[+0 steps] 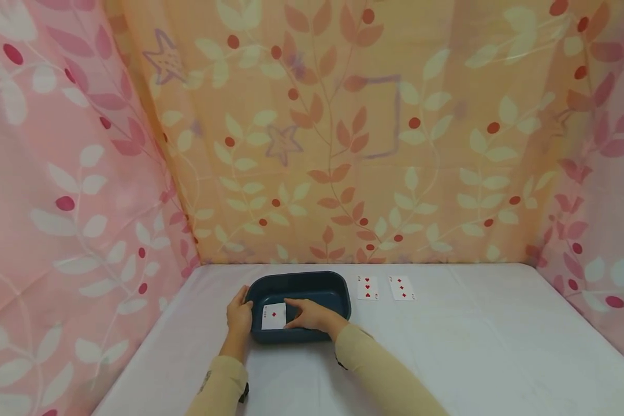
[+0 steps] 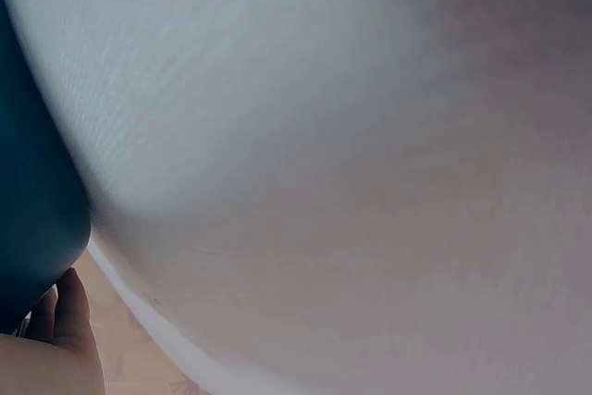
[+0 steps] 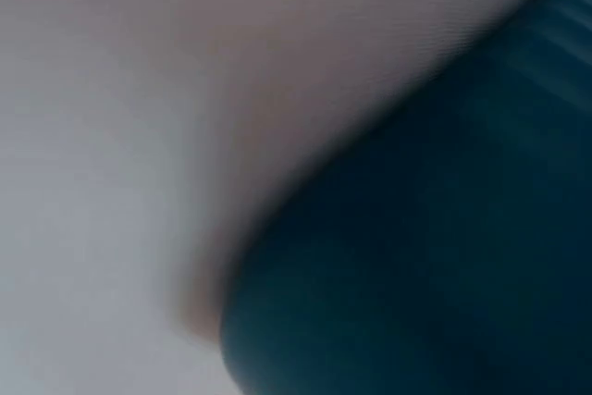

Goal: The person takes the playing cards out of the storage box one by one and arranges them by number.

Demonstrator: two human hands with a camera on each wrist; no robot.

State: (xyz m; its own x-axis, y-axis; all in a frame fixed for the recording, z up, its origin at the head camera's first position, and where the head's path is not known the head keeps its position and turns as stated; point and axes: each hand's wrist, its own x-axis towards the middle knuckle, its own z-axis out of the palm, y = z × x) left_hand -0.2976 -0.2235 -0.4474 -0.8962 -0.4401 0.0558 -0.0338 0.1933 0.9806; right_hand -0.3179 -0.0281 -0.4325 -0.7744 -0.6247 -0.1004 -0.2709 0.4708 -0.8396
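Two grips [image 1: 240,314] [image 1: 313,315], tray [image 1: 300,336], two cards [image 1: 367,288] [image 1: 403,288] outside

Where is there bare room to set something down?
Bare table lies right of the two far cards and between them and the right sleeve; another patch lies left of the left hand. Crowded: the tray, with the right hand at the card inside.

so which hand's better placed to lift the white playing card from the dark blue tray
Probably the right hand: its fingers are at the card, while the left hand grips the tray.
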